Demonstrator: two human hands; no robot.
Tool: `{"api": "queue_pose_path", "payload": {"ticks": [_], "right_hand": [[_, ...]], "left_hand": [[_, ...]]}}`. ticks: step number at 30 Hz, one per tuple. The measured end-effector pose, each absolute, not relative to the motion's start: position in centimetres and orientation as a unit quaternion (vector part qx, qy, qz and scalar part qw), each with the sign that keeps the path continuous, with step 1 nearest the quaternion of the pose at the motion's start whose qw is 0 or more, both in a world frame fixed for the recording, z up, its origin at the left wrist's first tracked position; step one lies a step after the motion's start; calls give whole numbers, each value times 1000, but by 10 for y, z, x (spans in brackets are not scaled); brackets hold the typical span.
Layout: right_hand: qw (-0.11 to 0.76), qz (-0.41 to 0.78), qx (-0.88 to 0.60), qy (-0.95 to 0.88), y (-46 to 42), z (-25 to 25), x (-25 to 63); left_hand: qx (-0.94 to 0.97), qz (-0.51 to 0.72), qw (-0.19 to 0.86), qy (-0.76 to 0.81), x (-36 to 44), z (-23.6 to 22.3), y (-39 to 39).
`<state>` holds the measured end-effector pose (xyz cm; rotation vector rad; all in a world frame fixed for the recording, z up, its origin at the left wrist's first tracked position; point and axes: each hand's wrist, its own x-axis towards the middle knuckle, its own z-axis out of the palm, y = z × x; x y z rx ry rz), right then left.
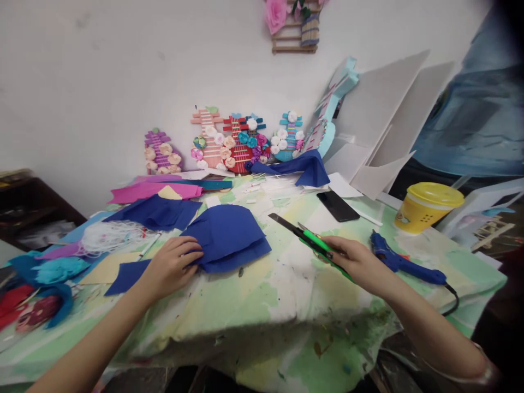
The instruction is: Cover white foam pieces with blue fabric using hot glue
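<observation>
Your two hands, one blue piece [233, 234] between them.
Your right hand [355, 258] grips one green-and-black tool [314, 240], beside one glue gun [403, 263]; your left hand [174, 266] touches the piece, pinch indiscernible.

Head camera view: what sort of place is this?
Probably a small craft workshop or craft room. Evidence: a blue glue gun with a black cord on the paint-blotched green-and-white tablecloth, cut dark-blue sheets, and flower-trimmed, string-instrument-shaped ornaments against the wall.
</observation>
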<state>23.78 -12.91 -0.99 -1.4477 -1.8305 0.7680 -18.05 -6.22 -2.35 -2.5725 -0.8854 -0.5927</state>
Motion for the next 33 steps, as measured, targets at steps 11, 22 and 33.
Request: {"api": "queue_pose_path", "payload": {"ticks": [11, 22, 33], "right_hand": [[192, 144, -569, -786, -49, -10, 215], [167, 136, -527, -822, -6, -12, 212], [160, 143, -473, -855, 10, -23, 202]], "left_hand": [[-896, -264, 79, -349, -109, -18, -55], [-922, -151, 30, -356, -82, -21, -24], [-911, -204, -65, -352, -84, -23, -33]]}}
